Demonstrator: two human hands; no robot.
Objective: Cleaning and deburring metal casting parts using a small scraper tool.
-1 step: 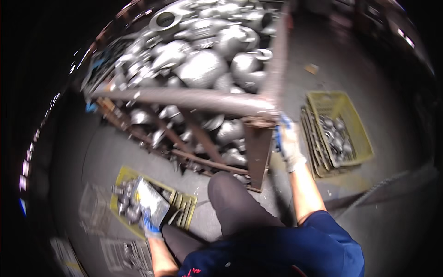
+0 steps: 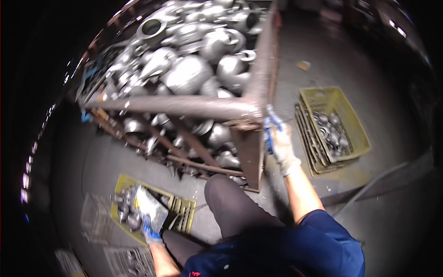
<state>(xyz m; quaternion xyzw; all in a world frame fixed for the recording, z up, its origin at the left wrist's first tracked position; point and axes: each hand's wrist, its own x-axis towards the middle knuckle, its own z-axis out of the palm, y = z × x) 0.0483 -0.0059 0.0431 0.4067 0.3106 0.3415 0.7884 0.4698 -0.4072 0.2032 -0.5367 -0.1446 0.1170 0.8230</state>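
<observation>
Along the far lower left, a clear-looking box [image 2: 95,217], with a grey basket [image 2: 129,261] of metal pieces below and to the right, both blurred. Next rightward, a yellow slatted basket [image 2: 117,182] on the floor, with small rounded parts [image 2: 131,222] heaped in its left portion. Above those parts, just beyond the left hand [image 2: 151,234], a flat silvery sheet [image 2: 150,207] with a small yellow patch. On that hand, a white glove with blue fingers, bent over the near edge of the sheet and grasping it, with only a narrow spread; thumb hard to make out. Cannot tell resting on the parts from being held clear of them. Long axis of the sheet slanting from upper left to lower right, far end pointing forward and leftward, away from the dark-trousered legs [image 2: 230,203].

Across the middle, a rusty metal bin [image 2: 175,105] full of bulbous silver castings [image 2: 187,74]. At its near right corner, an upright post [image 2: 249,157], with the right hand [image 2: 278,138] close along the outer side, gloved alike, fingers reaching forward. Cannot tell grip from light touch, or touch from slight gap.

Farther right, well apart from the hand, a deep yellow basket [image 2: 354,129] with small metal fittings [image 2: 333,132] inside.
</observation>
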